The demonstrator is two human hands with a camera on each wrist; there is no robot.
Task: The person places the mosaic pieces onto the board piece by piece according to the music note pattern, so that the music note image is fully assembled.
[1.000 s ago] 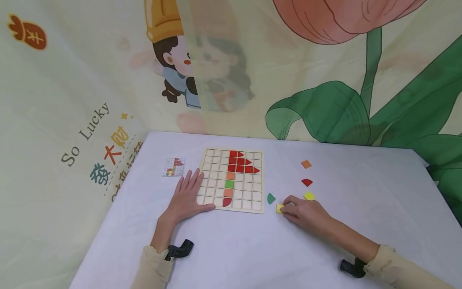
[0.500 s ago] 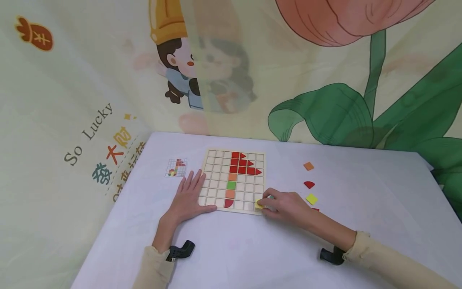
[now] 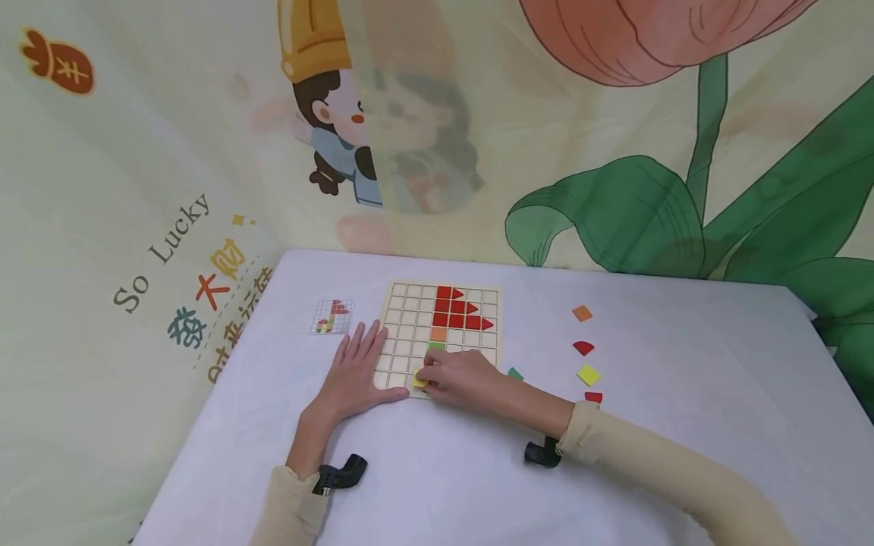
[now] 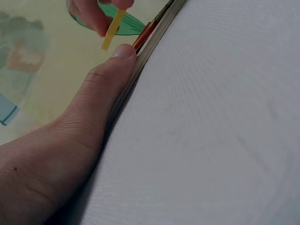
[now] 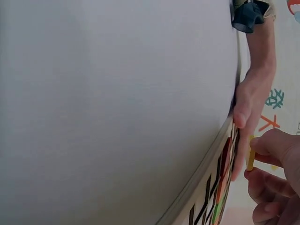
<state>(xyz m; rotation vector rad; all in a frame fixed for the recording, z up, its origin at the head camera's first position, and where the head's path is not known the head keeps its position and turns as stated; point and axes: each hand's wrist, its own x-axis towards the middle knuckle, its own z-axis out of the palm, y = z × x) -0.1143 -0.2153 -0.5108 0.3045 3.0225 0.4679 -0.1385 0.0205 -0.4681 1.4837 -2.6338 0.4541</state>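
A yellow square tile (image 3: 419, 378) is pinched between the thumb and fingers of my right hand (image 3: 464, 377), just above the near edge of the gridded board (image 3: 403, 329). The right wrist view shows a gap between this tile (image 5: 251, 153) and the board. My left hand (image 3: 351, 377) lies with fingers spread along the board's left and near edges, its thumb (image 4: 101, 86) at the board's rim in the left wrist view. On the grid sit several red tiles (image 3: 456, 308), an orange tile (image 3: 438, 334) and a green tile (image 3: 436, 346); my right hand hides those nearer me.
Left of the board lies a small pattern card (image 3: 332, 316). To the right are an orange tile (image 3: 582, 313), a red fan-shaped tile (image 3: 583, 348), a yellow tile (image 3: 588, 375), a red tile (image 3: 593, 396) and a partly covered green tile (image 3: 515, 374).
My right hand has picked up the yellow tile from the table and carried it left over the board's near edge. The left hand has stayed at the board.
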